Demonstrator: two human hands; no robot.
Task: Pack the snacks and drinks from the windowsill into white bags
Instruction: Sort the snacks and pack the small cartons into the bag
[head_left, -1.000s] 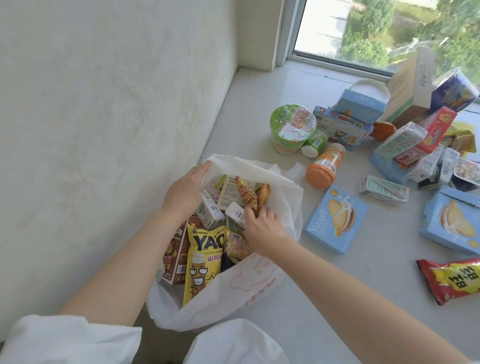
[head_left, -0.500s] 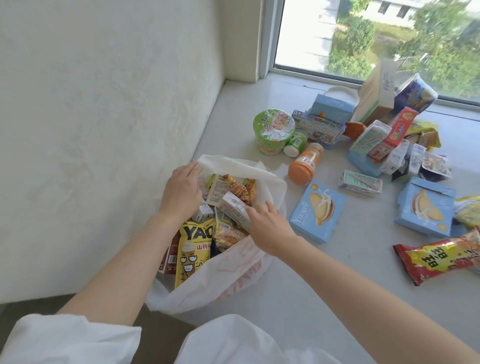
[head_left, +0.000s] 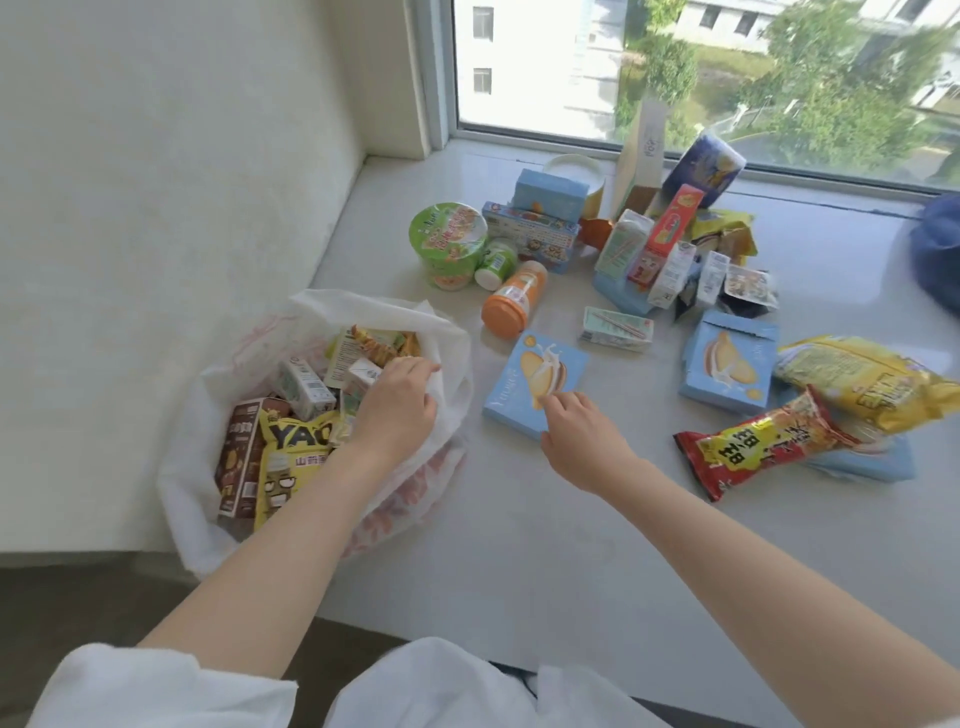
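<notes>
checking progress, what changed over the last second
The right hand left the white bag and reached right to the blue biscuit box, touching it, not yet lifted. The left hand shifted from the bag's far rim to its right rim. Windowsill items stayed put.

Bare windowsill (head_left: 519, 545) in front lies open; snack pile (head_left: 649, 249) crowds the back

A soft, matt white bag (head_left: 447, 364) of thin fabric-like material sits at nine o'clock on a smooth, glossy pale windowsill (head_left: 519, 545); at three o'clock, a shiny red foil wrapper (head_left: 758, 447) beside matt blue cardboard box (head_left: 535, 384).
</notes>
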